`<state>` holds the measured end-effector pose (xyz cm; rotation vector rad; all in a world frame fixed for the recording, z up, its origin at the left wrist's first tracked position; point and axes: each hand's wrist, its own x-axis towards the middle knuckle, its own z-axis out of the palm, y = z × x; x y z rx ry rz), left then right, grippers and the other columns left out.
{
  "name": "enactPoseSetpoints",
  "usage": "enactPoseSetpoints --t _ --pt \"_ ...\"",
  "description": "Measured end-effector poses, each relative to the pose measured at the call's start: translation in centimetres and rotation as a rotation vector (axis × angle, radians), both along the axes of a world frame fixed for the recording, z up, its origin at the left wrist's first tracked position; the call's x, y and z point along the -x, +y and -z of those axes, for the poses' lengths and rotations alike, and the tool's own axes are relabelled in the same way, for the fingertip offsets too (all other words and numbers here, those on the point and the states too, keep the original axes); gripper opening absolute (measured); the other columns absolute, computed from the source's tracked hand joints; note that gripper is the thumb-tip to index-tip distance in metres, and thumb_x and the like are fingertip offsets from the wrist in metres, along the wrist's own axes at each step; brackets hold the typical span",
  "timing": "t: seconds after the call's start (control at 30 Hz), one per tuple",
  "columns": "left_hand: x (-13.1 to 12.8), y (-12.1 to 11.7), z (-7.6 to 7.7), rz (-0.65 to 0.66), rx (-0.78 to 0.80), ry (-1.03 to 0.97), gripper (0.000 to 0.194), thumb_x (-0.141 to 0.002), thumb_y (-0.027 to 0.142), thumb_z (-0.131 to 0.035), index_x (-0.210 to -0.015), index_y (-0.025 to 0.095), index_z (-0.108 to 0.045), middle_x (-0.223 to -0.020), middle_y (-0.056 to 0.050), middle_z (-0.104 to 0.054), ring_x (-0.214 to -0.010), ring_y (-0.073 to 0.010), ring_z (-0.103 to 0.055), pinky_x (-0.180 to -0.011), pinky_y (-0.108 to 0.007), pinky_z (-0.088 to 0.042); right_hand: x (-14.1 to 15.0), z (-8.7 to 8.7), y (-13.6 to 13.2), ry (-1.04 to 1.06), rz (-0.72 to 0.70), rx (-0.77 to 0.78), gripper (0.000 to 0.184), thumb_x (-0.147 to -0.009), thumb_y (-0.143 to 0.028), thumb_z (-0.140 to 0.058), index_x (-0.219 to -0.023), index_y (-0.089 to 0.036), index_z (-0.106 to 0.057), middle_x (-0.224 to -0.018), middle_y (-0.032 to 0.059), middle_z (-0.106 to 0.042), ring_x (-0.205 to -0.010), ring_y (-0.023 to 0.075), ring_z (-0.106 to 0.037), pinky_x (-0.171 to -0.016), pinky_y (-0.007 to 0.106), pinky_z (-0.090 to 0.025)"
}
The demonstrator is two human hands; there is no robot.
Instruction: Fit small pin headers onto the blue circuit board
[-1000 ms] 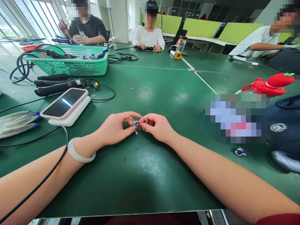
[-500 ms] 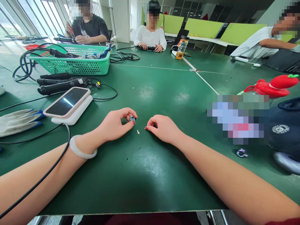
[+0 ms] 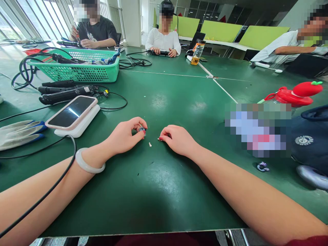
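Observation:
My left hand is closed, pinching a small blue-grey part between thumb and fingertips just above the table; its exact kind is too small to make out. To the right, my right hand rests on the green table with thumb and index finger pressed together. A tiny pale speck shows at those fingertips, too small to name. Between the two hands, closer to the left one, lies a tiny whitish piece on the tabletop.
On the left are a phone on a white box, gloves, black handheld tools and a green basket. A black cable crosses my left forearm. At right sit a dark bag and a purple hair clip. Several people sit around.
The blue-grey part has turned slightly in my left fingers. My right thumb and index finger have closed together at the tips. The view has shifted a little.

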<state>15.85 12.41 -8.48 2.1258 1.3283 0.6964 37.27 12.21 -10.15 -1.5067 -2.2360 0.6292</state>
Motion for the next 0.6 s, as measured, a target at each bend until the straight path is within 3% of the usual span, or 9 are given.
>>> enactPoseSetpoints --t 0.3,0.47,0.6 --pt "0.2 0.28 0.08 -0.022 0.021 0.051 0.019 -0.075 0.021 -0.047 -0.087 0.02 -0.063 -0.082 0.001 -0.066 -0.068 -0.0137 -0.058 -0.067 -0.027 -0.043 -0.37 0.6 0.47 0.125 0.091 -0.053 0.013 -0.084 -0.021 -0.06 -0.074 -0.018 -0.068 -0.078 0.0007 -0.063 -0.071 0.0115 -0.053 -0.066 0.024 -0.038" --pt "0.12 0.27 0.15 -0.028 0.02 0.049 0.024 -0.083 0.031 -0.05 -0.1 0.024 -0.065 -0.08 0.002 -0.069 -0.072 -0.0153 -0.061 -0.07 -0.027 -0.046 -0.59 0.24 0.25 0.116 0.036 -0.014 0.009 -0.081 -0.018 -0.063 -0.076 -0.02 -0.071 -0.079 -0.0005 -0.064 -0.069 0.0104 -0.052 -0.066 0.024 -0.038" --pt "0.05 0.28 0.25 -0.021 -0.001 0.017 0.028 -0.085 0.038 -0.053 -0.106 0.024 -0.064 -0.089 0.0 -0.071 -0.082 -0.0171 -0.065 -0.075 -0.028 -0.047 -0.82 -0.12 0.32 0.102 -0.018 0.069 0.002 -0.075 -0.019 -0.071 -0.076 -0.019 -0.07 -0.072 -0.0022 -0.061 -0.066 0.0097 -0.051 -0.064 0.023 -0.038"
